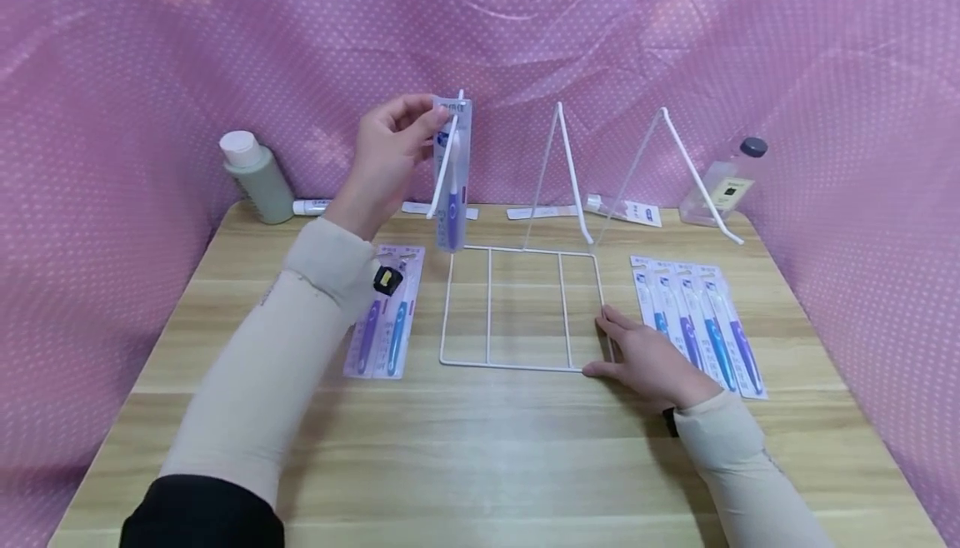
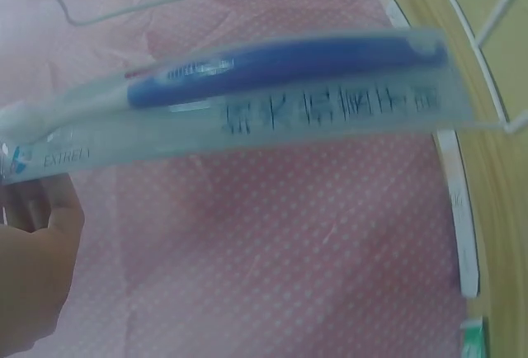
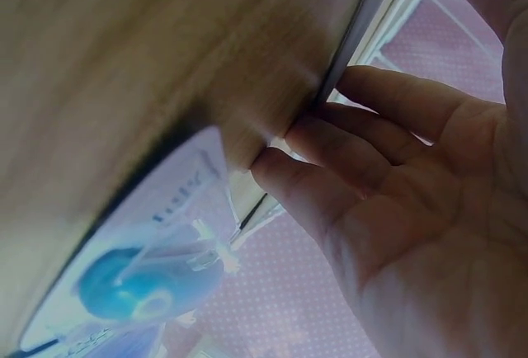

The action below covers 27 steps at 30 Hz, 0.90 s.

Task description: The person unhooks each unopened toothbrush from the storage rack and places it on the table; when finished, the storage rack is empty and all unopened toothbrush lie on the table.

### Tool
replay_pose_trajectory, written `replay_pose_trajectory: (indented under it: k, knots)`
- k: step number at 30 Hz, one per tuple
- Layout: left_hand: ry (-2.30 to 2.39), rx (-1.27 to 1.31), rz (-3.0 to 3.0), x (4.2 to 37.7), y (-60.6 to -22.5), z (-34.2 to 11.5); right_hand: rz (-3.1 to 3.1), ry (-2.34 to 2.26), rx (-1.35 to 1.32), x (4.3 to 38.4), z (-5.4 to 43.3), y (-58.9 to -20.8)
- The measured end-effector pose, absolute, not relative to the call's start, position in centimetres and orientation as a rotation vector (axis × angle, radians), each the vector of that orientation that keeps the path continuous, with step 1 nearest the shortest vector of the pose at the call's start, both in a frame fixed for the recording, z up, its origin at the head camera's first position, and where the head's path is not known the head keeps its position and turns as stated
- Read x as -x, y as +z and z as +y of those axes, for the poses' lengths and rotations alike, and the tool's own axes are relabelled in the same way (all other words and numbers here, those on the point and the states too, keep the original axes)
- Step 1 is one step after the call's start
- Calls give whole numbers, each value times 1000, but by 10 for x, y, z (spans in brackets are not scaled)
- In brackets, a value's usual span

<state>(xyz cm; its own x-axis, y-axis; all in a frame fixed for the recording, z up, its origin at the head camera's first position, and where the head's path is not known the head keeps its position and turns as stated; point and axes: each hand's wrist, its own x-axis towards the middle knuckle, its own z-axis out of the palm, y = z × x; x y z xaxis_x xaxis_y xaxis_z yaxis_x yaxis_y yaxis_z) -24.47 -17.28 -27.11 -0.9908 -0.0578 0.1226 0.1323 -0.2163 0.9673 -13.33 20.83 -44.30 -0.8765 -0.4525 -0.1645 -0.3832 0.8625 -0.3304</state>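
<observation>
My left hand (image 1: 386,152) pinches the top of a packaged toothbrush (image 1: 453,219) with a purple handle. The pack hangs upright at the left prong of a white wire rack (image 1: 489,306); whether the prong passes through its hole I cannot tell. In the left wrist view the toothbrush pack (image 2: 280,86) stretches across, with part of my left hand (image 2: 37,267) at its head end. My right hand (image 1: 652,362) rests at the rack base's front right corner, thumb by the front wire. The right wrist view shows the fingers of my right hand (image 3: 421,201) extended, tips low at the tabletop.
Two packaged toothbrushes (image 1: 397,323) lie left of the rack, and several more (image 1: 712,323) lie right of it. Toothpaste tubes (image 1: 630,211) and slim boxes (image 1: 543,213) line the table's back edge. A green bottle (image 1: 262,181) and a clear bottle (image 1: 716,190) stand at the back corners.
</observation>
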Motion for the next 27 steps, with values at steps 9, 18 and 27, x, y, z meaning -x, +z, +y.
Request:
replay_pose_trajectory:
  k: [9, 18, 27]
  knots:
    - [-2156, 226, -2098, 193, -264, -191, 2789, -416, 622, 134, 205, -441]
    - [-1906, 421, -2258, 146, -258, -194, 2787, -413, 625, 128, 204, -440]
    - [-1775, 549, -2290, 93, -240, -200, 2800, -378, 669, 130, 200, -441]
